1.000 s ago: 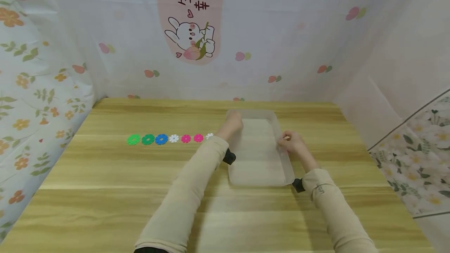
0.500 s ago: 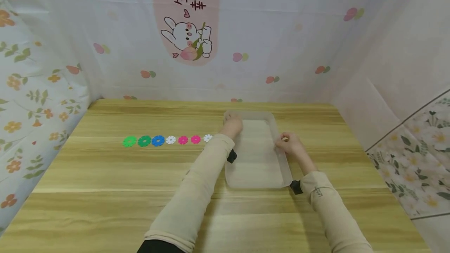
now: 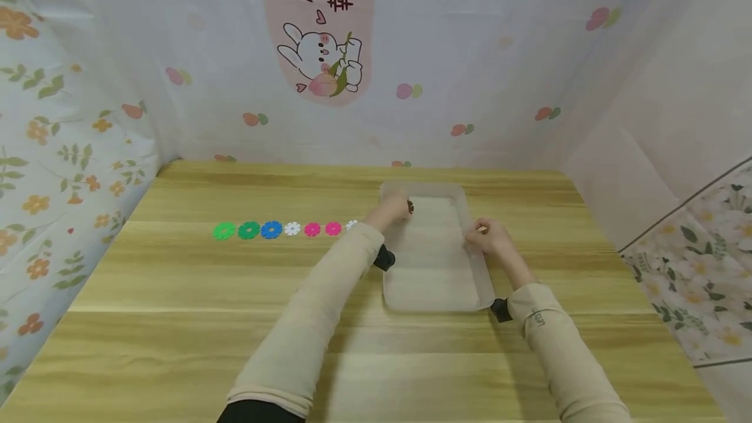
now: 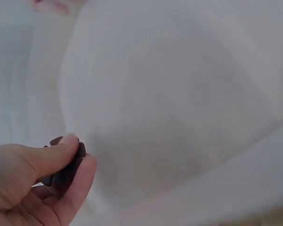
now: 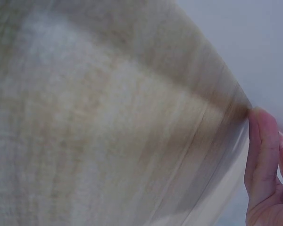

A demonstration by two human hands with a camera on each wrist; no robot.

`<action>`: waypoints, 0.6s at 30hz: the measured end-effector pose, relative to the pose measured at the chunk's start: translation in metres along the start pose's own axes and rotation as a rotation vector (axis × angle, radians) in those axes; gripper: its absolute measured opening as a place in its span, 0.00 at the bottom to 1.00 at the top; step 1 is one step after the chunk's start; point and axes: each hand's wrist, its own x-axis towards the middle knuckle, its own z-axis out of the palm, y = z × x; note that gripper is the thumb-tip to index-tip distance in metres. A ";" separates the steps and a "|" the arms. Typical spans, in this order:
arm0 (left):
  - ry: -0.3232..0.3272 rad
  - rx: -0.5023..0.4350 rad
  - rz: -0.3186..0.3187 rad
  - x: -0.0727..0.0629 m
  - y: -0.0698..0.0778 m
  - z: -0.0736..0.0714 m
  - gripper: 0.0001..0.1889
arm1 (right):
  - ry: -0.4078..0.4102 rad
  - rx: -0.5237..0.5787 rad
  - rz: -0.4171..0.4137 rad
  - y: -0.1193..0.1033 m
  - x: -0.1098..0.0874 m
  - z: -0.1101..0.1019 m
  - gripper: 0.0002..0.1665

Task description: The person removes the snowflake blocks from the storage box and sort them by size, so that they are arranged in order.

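A translucent white plastic tray (image 3: 435,289) lies on the table under both hands. Over its far left part is my left hand (image 3: 391,209), pinching a dark brown notched disc (image 4: 68,173) between thumb and fingers; the hand covers most of the disc in the head view. My right hand (image 3: 492,239) pinches the tray's right rim, its fingertips at the edge in the right wrist view. Left of the tray runs a row of notched plastic discs: light green (image 3: 224,231), dark green (image 3: 249,230), blue (image 3: 271,230), white (image 3: 292,228), pink (image 3: 313,230), pink again and white, partly hidden by the left sleeve.
The wood-grain table (image 3: 194,318) reaches back to a white printed curtain (image 3: 470,70). Flower-patterned cloth (image 3: 64,168) hangs along the left side, and another panel (image 3: 699,279) along the right. Black wrist cameras (image 3: 384,258) sit at both wrists, close to the tray.
My left hand has turned and shifted slightly inward over the tray, and the brown disc now shows at its fingertips. The right hand keeps its place on the rim; the head view has shifted slightly.
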 end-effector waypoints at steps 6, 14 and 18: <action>0.018 -0.313 0.044 -0.111 0.028 -0.095 0.05 | 0.005 -0.004 -0.022 0.000 0.003 -0.003 0.08; 0.022 -0.587 0.002 -0.178 0.019 -0.156 0.21 | -0.002 -0.013 -0.033 0.000 0.003 -0.006 0.08; 0.043 -0.633 -0.023 -0.185 0.001 -0.164 0.21 | -0.017 0.001 -0.038 0.001 0.003 -0.004 0.07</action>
